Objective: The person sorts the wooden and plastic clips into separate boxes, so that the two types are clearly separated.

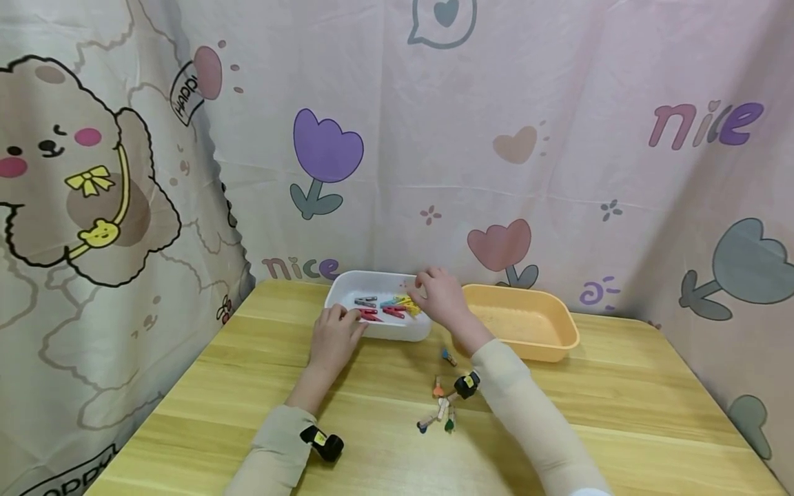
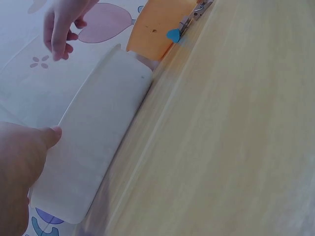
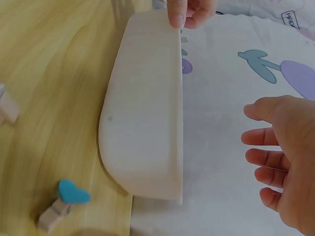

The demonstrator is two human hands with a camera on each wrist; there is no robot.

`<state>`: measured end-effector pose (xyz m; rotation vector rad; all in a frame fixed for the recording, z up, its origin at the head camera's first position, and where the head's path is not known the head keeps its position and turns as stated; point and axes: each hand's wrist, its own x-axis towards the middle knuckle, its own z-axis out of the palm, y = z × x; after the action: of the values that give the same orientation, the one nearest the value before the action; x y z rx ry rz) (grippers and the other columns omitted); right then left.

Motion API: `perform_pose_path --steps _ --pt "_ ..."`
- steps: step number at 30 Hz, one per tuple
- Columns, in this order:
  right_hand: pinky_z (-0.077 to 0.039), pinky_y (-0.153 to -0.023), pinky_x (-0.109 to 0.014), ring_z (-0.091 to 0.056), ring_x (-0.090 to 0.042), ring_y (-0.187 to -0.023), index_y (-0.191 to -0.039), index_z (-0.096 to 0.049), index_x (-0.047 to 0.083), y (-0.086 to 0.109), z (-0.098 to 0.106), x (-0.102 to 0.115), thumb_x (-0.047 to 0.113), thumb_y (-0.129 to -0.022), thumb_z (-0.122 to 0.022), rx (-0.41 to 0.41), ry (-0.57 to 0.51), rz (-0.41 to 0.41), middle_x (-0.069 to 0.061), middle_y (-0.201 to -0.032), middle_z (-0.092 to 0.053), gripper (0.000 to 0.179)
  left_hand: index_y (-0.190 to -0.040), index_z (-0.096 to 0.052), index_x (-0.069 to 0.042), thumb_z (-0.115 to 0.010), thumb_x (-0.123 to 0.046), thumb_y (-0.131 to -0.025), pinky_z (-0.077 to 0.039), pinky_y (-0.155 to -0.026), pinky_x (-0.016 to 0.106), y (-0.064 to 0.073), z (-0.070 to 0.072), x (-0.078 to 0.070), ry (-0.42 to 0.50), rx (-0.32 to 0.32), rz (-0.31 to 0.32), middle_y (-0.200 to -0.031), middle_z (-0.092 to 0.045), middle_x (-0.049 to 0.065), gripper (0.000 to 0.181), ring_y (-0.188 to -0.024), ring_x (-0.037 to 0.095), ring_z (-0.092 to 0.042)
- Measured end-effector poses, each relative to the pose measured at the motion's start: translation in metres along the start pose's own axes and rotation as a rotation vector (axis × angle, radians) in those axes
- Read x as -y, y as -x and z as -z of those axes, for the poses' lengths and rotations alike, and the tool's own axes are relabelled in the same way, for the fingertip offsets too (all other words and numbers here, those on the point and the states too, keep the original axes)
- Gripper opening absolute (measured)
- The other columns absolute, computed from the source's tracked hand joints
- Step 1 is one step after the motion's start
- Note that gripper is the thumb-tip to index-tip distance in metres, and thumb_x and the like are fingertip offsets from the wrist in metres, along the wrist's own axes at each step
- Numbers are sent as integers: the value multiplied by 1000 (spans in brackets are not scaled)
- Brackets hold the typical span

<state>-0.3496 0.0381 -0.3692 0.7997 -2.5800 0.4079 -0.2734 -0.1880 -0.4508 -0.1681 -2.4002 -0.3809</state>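
Sleeves [image 1: 542,420] nearest the camera, both reaching over the worktop [image 1: 651,399] toward its far edge; white tray [image 1: 397,333] sits at that edge, left of middle, orange tray [image 1: 540,348] just right of it; left hand [image 1: 336,335] pinches the white tray's rim near its front-left corner, thumb on the outer wall; right hand [image 1: 442,297] hangs over the tray's right end, fingers bent and apart, nothing visible between them; red pegs [image 1: 393,312] lie near the front wall, grey pegs [image 1: 366,301] behind, yellow pegs [image 1: 408,303] toward the right end; pegs look like hard plastic: light, stiff, slick, easy to tangle in a pile; I'd take each across the body by the spring, since squeezing the tail ends should open it and lose the grip; tray looks thin-walled and light, likely to skid on smooth wood, so a rim hold at that corner makes sense, gently, as the wall may flex; loose wooden clips with small shapes, e.g. the blue-heart clip [image 1: 449,356], lie in front of the trays; these should grip drier, but the glued-looking shapes could snap off, so hold by the wood.
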Motion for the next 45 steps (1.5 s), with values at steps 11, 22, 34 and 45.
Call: perform_pose_path --steps 11,22,34,45 --pt "-43 -79 -42 -51 -27 -90 -93 -68 8 27 23 -25 32 -92 -66 -73 12 -43 -8 -94 -58 24 -103 -70 -12 -73 -31 -87 -48 -78 42 -1 -3 -1 1 9 9 -96 -58 11 24 -89 28 -53" --pt "-40 -78 -46 -54 -31 -101 -93 -66 10 52 38 -50 34 -89 -68 -144 43 -104 -9 -99 -61 24 -103 -71 -10 -74 -29 -86 -49 -77 43 -1 -1 -1 7 9 7 -95 -58 12 26 -88 29 -53" --pt "-40 -76 -47 -52 -32 -89 -96 -67 7 84 48 -75 34 -88 -70 -250 79 -111 -10 -94 -62 28 -104 -71 -10 -74 -29 -87 -48 -78 43 -1 0 0 7 14 12 -96 -58 12 26 -88 29 -53" --pt "-39 -83 -56 -54 -37 -94 -94 -66 4 113 53 -100 27 -85 -74 -372 65 -140 -14 -91 -61 26 -103 -71 -11 -74 -29 -87 -48 -78 42 0 1 -2 0 9 7 -95 -58 11 24 -88 29 -53"
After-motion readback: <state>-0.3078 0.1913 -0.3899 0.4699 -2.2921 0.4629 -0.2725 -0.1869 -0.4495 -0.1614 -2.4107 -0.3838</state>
